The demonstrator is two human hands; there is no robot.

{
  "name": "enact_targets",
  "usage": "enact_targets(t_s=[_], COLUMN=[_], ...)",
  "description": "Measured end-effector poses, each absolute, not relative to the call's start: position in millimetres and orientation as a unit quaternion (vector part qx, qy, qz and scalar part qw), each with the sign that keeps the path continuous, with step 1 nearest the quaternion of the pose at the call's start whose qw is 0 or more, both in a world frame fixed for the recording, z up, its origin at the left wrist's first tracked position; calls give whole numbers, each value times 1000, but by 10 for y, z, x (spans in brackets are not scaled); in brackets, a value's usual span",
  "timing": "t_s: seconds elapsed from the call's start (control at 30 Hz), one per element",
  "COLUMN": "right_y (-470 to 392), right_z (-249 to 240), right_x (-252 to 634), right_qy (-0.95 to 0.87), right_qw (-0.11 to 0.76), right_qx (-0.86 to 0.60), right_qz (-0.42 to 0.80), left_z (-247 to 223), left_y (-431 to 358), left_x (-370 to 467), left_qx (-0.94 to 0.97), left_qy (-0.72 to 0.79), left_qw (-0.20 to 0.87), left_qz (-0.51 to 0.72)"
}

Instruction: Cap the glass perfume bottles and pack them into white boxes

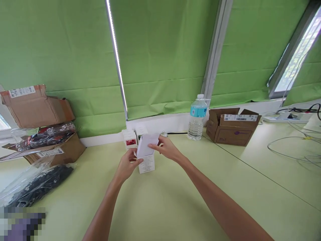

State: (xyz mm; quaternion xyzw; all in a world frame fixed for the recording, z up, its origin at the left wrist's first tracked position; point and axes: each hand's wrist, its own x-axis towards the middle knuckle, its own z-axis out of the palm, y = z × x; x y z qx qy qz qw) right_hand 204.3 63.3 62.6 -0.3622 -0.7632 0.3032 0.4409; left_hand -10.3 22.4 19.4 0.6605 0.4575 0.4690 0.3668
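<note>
A small white carton with fine print on its front stands upright on the table, its plain white lid flap raised. My left hand grips the carton's left side, thumb on the front near the top edge. The flap is pinched at its right edge by my right hand, one finger lying across its face. Whatever is inside the carton cannot be seen. Right behind stand more small white boxes, one with a red picture. A small shiny item is partly hidden behind my right hand.
A water bottle and an open brown cardboard box stand at the back right, with cables beyond. On the left are stacked cardboard boxes with plastic-wrapped goods and a dark item in a clear bag. Green blinds hang behind.
</note>
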Motion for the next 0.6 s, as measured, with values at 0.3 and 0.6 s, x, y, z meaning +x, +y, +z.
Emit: enact_targets(t_s=[0.3, 0.6], right_y=[519, 487], right_z=[767, 805], right_x=[1971, 1994], right_qy=[-769, -797], right_qw=[509, 489], right_qx=[-333, -334], right_qz=[199, 116], left_z=[193, 168], left_y=[215, 217], left_x=[-67, -66], left_qx=[684, 698], left_qy=[468, 481], left_qw=[315, 286], left_qz=[463, 447])
